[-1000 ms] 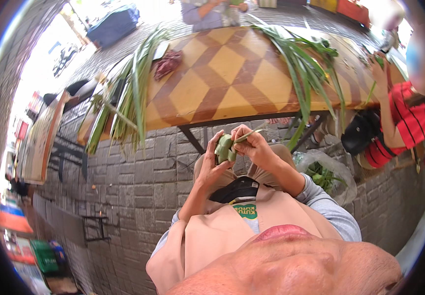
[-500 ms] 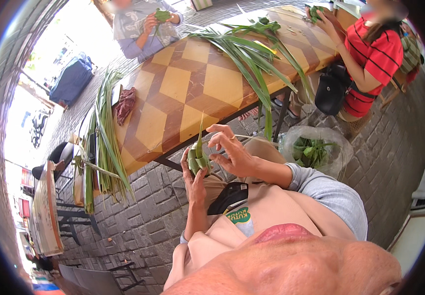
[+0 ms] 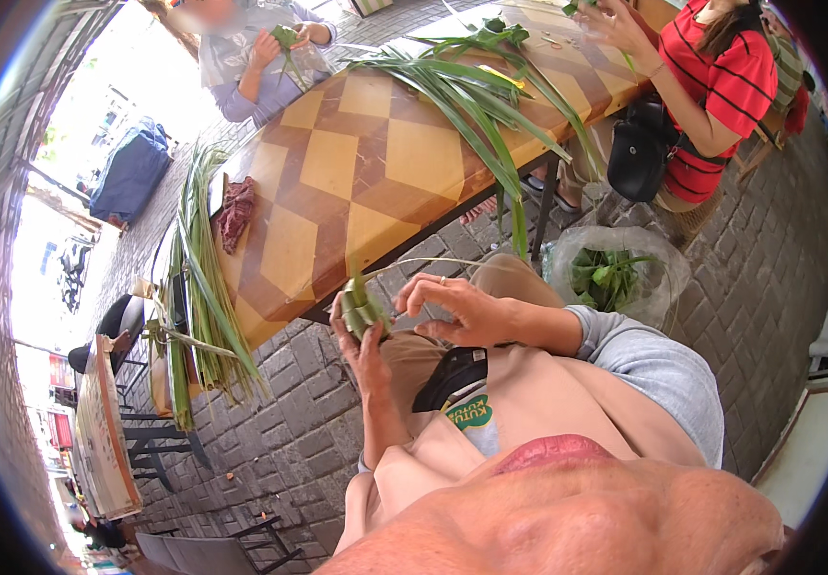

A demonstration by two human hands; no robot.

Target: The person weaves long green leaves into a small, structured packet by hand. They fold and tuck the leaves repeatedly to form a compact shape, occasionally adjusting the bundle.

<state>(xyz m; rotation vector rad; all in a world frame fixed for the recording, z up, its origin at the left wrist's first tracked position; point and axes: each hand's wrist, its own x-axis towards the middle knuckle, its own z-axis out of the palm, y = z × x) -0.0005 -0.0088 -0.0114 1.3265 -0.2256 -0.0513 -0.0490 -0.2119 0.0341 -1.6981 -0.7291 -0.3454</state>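
My left hand [image 3: 368,362] is closed round a small woven palm-leaf pouch [image 3: 364,309] and holds it up in front of my lap, near the table's front edge. The pouch is green, with a pointed leaf end at its top. My right hand [image 3: 466,309], with a ring on one finger, hovers just right of the pouch. Its fingers are bent and apart, and I see nothing gripped between them. A thin pale leaf strip [image 3: 430,259] arcs above this hand from near the pouch.
Long palm leaves [image 3: 466,101] lie across the patterned table [image 3: 342,158], and another leaf bundle [image 3: 205,287] hangs off its left end beside a dark red cloth [image 3: 236,213]. A plastic bag of leaves [image 3: 610,278] stands right. Two people [image 3: 258,72] [image 3: 716,96] handle leaves across the table.
My left hand and the pouch have moved slightly left and down, and the pouch has tilted. My right hand has drawn a little right and down, its fingers more curled.
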